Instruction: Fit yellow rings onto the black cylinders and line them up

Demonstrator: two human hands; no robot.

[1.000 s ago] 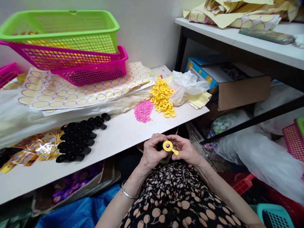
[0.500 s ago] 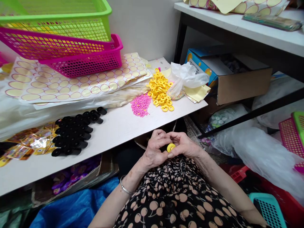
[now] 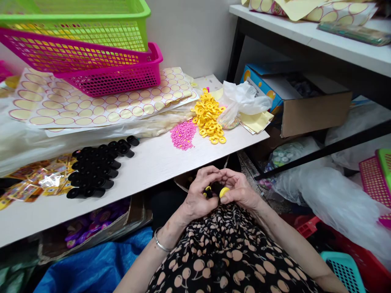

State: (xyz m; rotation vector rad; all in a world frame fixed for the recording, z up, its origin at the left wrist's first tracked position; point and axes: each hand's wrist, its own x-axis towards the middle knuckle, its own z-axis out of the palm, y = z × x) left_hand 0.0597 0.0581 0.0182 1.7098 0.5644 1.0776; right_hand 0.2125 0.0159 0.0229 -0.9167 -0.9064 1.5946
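Observation:
My left hand (image 3: pixel 200 195) and my right hand (image 3: pixel 240 189) meet over my lap, just below the white table's front edge (image 3: pixel 146 171). Together they pinch a small yellow ring piece (image 3: pixel 224 191) against a black tube part (image 3: pixel 214 188) that my fingers mostly hide. On the table lie a heap of yellow rings (image 3: pixel 209 118), a patch of tiny pink pieces (image 3: pixel 183 135) and a cluster of black tubes (image 3: pixel 97 169).
Stacked green (image 3: pixel 91 20) and pink baskets (image 3: pixel 106 71) rest on sticker sheets (image 3: pixel 91 106) at the back. A white plastic bag (image 3: pixel 244 99) and an open cardboard box (image 3: pixel 299 101) sit on the right. Shiny packets (image 3: pixel 36 181) lie at left, a teal basket (image 3: pixel 345 270) on the floor.
The yellow ring piece, held flat and showing a pink centre a second ago, is now turned edge-on and pressed between my fingers. My hands have closed together around it.

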